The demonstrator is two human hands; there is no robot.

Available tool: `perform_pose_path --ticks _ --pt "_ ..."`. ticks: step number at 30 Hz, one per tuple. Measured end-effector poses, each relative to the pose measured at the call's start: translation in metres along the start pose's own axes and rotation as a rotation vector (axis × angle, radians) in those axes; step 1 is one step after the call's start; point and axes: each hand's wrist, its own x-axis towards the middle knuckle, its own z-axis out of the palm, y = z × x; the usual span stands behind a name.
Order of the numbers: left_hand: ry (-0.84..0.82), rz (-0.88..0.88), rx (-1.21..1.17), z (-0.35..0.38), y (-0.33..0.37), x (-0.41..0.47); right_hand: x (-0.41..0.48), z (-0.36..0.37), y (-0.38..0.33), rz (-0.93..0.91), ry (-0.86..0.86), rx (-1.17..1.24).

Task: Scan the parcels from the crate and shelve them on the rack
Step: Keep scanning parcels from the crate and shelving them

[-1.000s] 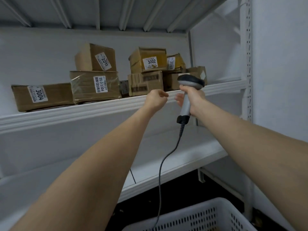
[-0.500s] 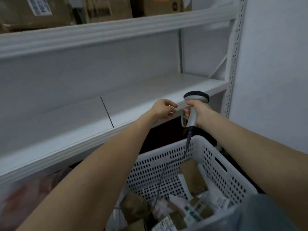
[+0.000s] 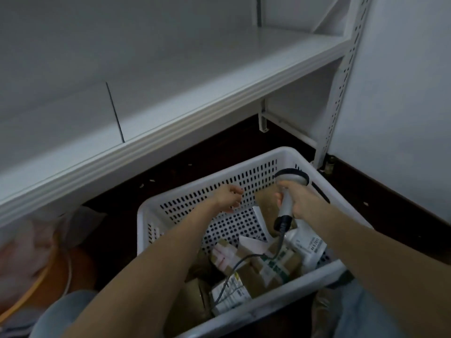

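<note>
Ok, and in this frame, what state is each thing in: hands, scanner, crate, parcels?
White perforated plastic crate: upright, partly filled.
Brown cardboard and white labelled parcels: piled in the crate, untouched.
Grey handheld barcode scanner: held head-up above the crate, black cable trailing in.
Right hand: grips the scanner's handle.
Left hand: holds nothing, fingers loosely curled, above the crate.

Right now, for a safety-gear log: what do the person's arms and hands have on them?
Both forearms are bare, with no sleeve in view. The left hand and right hand wear no gloves; no watch, ring or wristband shows.
</note>
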Motion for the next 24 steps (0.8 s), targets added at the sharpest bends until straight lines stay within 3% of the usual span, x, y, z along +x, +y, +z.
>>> perform_pose_path --ticks 8,19,24 --pt "0.060 -0.203 0.047 0.003 -0.096 0.051 0.064 0.010 0.055 0.175 0.051 -0.069" --pt "0.132 -0.439 0.138 -0.027 -0.223 0.097 0.110 0.086 0.131 0.378 -0.075 -0.129" --pt "0.209 -0.534 0.219 -0.025 -0.248 0.098 0.120 0.096 0.151 0.408 -0.082 -0.139"
